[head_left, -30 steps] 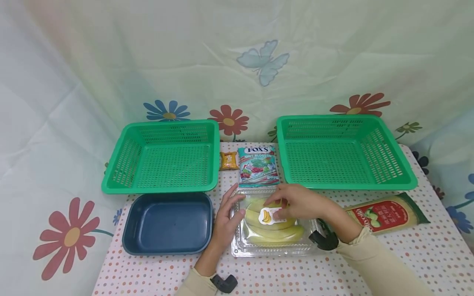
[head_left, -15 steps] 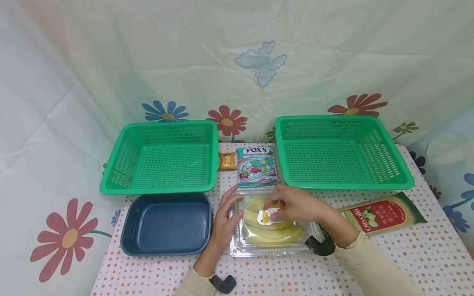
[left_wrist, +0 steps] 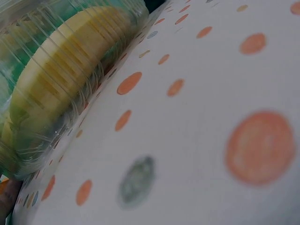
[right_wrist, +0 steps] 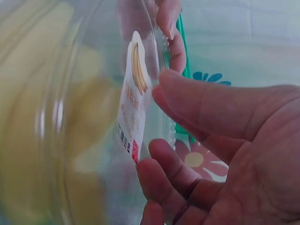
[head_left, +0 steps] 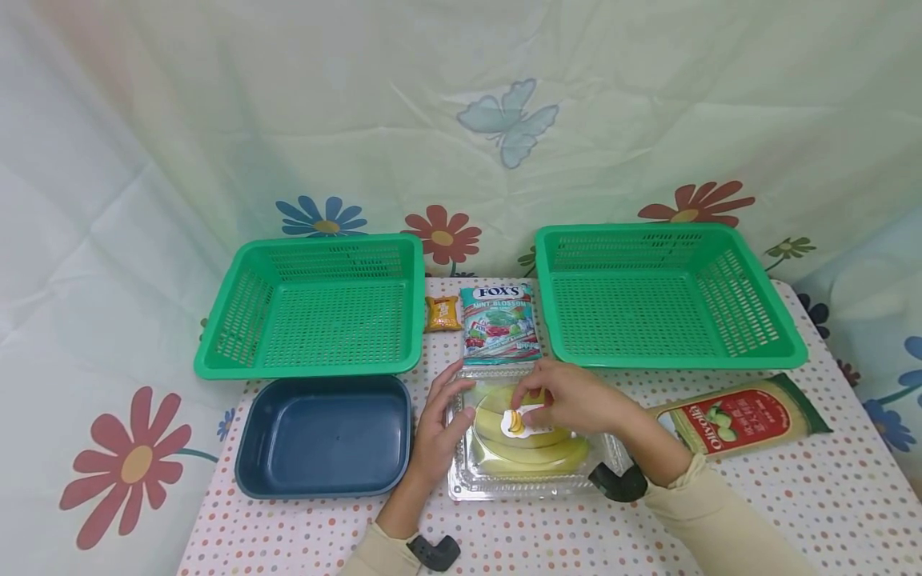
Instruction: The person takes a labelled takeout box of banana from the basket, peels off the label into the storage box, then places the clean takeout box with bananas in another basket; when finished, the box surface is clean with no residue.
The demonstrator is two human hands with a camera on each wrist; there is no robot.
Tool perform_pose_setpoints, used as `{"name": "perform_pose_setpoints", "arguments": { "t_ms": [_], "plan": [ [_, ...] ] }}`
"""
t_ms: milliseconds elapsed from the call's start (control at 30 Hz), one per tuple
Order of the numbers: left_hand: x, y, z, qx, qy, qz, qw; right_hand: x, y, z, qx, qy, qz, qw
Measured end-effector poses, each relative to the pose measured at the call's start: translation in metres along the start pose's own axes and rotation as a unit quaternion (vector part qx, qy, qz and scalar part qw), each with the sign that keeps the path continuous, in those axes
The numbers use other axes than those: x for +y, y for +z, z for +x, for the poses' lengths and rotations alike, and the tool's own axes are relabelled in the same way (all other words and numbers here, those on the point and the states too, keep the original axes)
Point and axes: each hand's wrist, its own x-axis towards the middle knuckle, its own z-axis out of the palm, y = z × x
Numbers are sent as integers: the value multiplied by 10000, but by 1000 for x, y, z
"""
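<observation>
A clear plastic box point(head_left: 497, 482) of bananas point(head_left: 551, 460) lies on the table in front of me, with a white banana sticker point(head_left: 517, 424) on its lid. My left hand point(head_left: 435, 428) rests along the box's left edge, fingers spread and thumb on the lid. Over the sticker bends my right hand point(head_left: 576, 398). In the right wrist view its thumb point(right_wrist: 206, 101) and bent fingers point(right_wrist: 159, 180) sit close against the sticker point(right_wrist: 133, 101), with a gap between thumb and lower fingers. The left wrist view shows one banana point(left_wrist: 65, 61) through the box's ribbed side.
Two green baskets point(head_left: 310, 372) point(head_left: 673, 362) stand at the back. A dark blue tub point(head_left: 324, 492) sits left of the box. Behind the box lie a Fox's candy bag point(head_left: 500, 328) and a small orange packet point(head_left: 442, 314). An Olivoila packet point(head_left: 749, 418) lies at the right.
My right wrist has shifted slightly left and towards me, and the thumb sits slightly further left on the sticker. The left hand and the box hold their places.
</observation>
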Motion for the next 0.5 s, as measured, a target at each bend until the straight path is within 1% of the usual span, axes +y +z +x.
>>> {"name": "perform_pose_setpoints", "arguments": {
  "t_ms": [133, 233, 400, 500],
  "plan": [
    [0, 0, 0, -16, 86, -38, 10000, -1, 1, 1, 65, 91, 104, 9999],
    [-1, 0, 0, -47, 100, -65, 9999, -2, 4, 1, 158, 115, 59, 9998],
    [-2, 0, 1, -56, 98, -51, 9999, -5, 11, 4, 375, 20, -319, 9988],
    [-1, 0, 0, -47, 110, -37, 9999, -9, 15, 6, 443, 165, -554, 9973]
  ]
}}
